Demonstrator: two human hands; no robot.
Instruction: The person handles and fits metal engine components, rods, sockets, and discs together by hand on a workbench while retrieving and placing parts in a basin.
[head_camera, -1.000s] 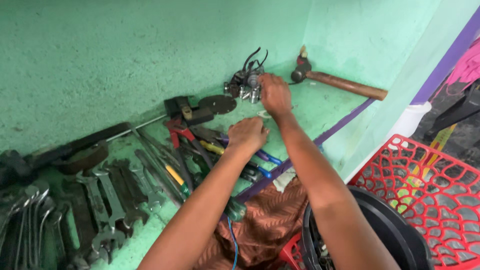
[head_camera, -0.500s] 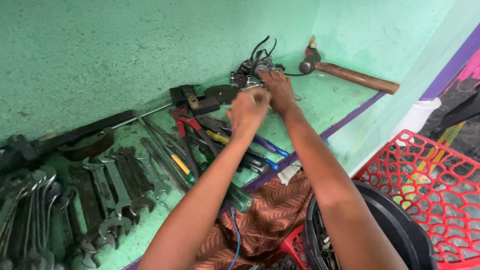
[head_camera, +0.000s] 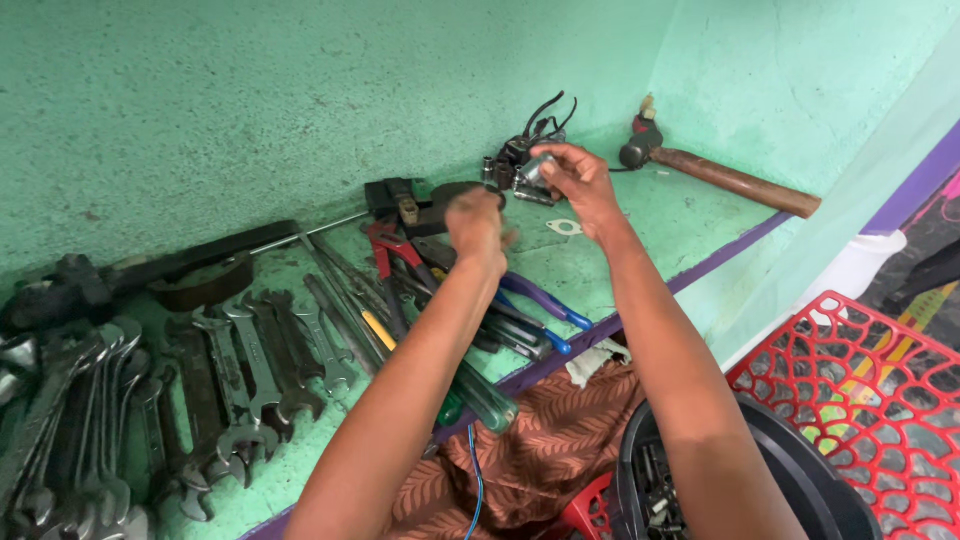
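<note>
Now | right hand (head_camera: 575, 180) has lifted the small wired metal part (head_camera: 527, 165) off the green surface (head_camera: 690, 215) | left hand (head_camera: 477, 222) has risen alongside, closed, contents unclear | hammer (head_camera: 735, 180) unmoved.

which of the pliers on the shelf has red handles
The pliers with red handles lie just left of the left hand, below the black tool by the wall. The other pair has blue handles, nearer the shelf edge.

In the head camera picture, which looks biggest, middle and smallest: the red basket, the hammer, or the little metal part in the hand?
1. Red basket, though it sits nearer the camera.
2. Hammer.
3. Small metal part, held by the right hand.
</note>
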